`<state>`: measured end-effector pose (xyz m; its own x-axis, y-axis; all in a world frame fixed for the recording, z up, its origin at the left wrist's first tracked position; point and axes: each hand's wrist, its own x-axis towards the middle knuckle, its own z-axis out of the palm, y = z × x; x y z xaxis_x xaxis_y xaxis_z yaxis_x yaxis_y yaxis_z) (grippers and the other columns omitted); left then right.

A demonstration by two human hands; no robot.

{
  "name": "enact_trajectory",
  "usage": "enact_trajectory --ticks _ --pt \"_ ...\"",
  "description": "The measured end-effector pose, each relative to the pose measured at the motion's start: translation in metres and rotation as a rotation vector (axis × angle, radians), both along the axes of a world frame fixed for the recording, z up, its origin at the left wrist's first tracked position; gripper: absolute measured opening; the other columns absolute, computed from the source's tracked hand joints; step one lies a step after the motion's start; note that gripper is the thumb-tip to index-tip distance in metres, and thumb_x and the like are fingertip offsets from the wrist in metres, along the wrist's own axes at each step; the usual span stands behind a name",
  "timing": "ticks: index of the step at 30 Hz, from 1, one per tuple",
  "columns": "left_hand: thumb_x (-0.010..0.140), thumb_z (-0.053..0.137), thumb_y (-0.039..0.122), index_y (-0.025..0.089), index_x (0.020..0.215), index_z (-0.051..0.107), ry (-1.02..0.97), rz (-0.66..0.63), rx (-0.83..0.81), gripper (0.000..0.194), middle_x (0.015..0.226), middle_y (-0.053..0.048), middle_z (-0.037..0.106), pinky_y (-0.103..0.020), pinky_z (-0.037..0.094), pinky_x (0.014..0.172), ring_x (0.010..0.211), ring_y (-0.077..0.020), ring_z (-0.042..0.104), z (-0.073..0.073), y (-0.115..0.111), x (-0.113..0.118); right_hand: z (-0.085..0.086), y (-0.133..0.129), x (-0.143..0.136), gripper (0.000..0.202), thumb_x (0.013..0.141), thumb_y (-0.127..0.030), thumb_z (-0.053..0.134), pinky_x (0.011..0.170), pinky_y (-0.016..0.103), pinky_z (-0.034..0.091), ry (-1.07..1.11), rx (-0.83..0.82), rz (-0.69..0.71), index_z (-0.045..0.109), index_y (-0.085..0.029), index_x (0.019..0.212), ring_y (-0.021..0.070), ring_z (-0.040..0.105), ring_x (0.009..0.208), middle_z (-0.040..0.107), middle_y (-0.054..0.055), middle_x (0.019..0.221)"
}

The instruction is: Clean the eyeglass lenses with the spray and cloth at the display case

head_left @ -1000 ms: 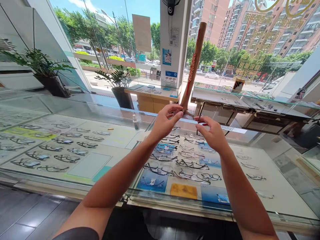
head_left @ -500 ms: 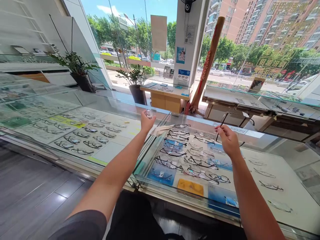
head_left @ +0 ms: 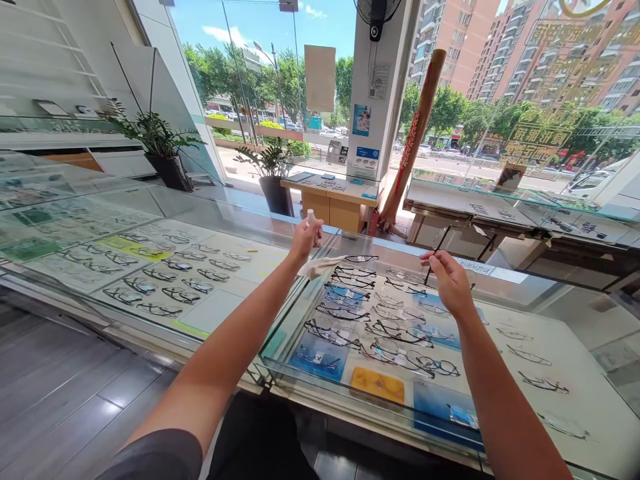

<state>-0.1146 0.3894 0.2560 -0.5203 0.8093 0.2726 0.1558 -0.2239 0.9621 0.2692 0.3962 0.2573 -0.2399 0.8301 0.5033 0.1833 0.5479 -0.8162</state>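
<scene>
My left hand [head_left: 304, 240] is wrapped round a small bottle with a white top [head_left: 311, 216], held upright above the display case. Fingers pinched, my right hand [head_left: 447, 273] holds a pair of dark-framed glasses [head_left: 440, 241] by a temple, above the right part of the case. A pale cloth [head_left: 320, 266] lies on the glass [head_left: 280, 363] below and beside my left hand. Under the glass are several rows of eyeglasses [head_left: 345, 310], some on blue mats, near an orange-yellow cloth [head_left: 377, 385].
More eyeglasses [head_left: 163, 274] fill the left display case. Beyond the counter stand potted plants [head_left: 270, 177], a wooden table [head_left: 325, 200], a slanted wooden post [head_left: 413, 140] and another glass case [head_left: 500, 207] by the windows.
My left hand has moved slightly right and turned, with the bottle more upright. My right hand has shifted a little left and down, with the glasses turned. The view has tilted up slightly.
</scene>
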Motion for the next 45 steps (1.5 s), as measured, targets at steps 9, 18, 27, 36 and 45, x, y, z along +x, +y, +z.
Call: enact_trajectory --ticks 9,18,27,36,45 --pt "0.082 0.037 0.101 0.027 0.062 0.034 -0.256 -0.947 -0.044 0.077 0.048 0.005 0.025 -0.025 0.015 0.035 0.041 -0.0104 0.022 0.101 -0.012 0.097 0.083 -0.01 -0.033 0.033 0.105 -0.054 0.06 0.091 0.039 0.054 0.099 -0.04 0.281 0.075 -0.024 0.1 0.0225 0.071 0.102 0.076 0.007 0.11" --pt "0.089 0.037 0.093 0.024 0.059 0.04 -0.234 -0.876 -0.041 0.075 0.05 0.002 0.031 -0.027 0.026 0.038 0.044 -0.011 0.031 0.098 -0.022 0.136 0.082 -0.025 -0.033 0.03 0.106 -0.05 0.062 0.087 0.037 0.056 0.162 -0.237 0.49 0.075 -0.024 0.101 0.0216 0.072 0.101 0.076 0.007 0.112" --pt "0.093 0.044 0.085 0.021 0.055 0.051 0.086 -0.566 0.049 0.075 0.05 0.0 0.046 -0.027 0.032 0.043 0.041 -0.0096 0.042 0.067 -0.004 0.137 0.074 -0.022 -0.044 0.03 0.106 -0.048 0.062 0.086 0.034 0.054 0.182 -0.303 0.572 0.075 -0.023 0.1 0.02 0.072 0.098 0.076 0.006 0.108" --pt "0.096 0.045 0.078 0.02 0.057 0.053 0.08 -0.559 0.018 0.07 0.05 0.0 0.047 -0.027 0.032 0.045 0.042 -0.0099 0.041 0.067 -0.004 0.137 0.075 -0.023 -0.046 0.031 0.105 -0.05 0.064 0.085 0.034 0.055 0.178 -0.342 0.614 0.076 -0.023 0.098 0.0204 0.07 0.096 0.076 0.007 0.103" --pt "0.091 0.044 0.087 0.02 0.057 0.055 0.106 -0.581 0.055 0.076 0.052 0.0 0.049 -0.028 0.035 0.048 0.044 -0.0113 0.044 0.071 -0.008 0.138 0.075 -0.018 -0.042 0.027 0.105 -0.047 0.066 0.083 0.033 0.056 0.264 -0.327 0.602 0.077 -0.023 0.1 0.0197 0.072 0.097 0.076 0.007 0.11"
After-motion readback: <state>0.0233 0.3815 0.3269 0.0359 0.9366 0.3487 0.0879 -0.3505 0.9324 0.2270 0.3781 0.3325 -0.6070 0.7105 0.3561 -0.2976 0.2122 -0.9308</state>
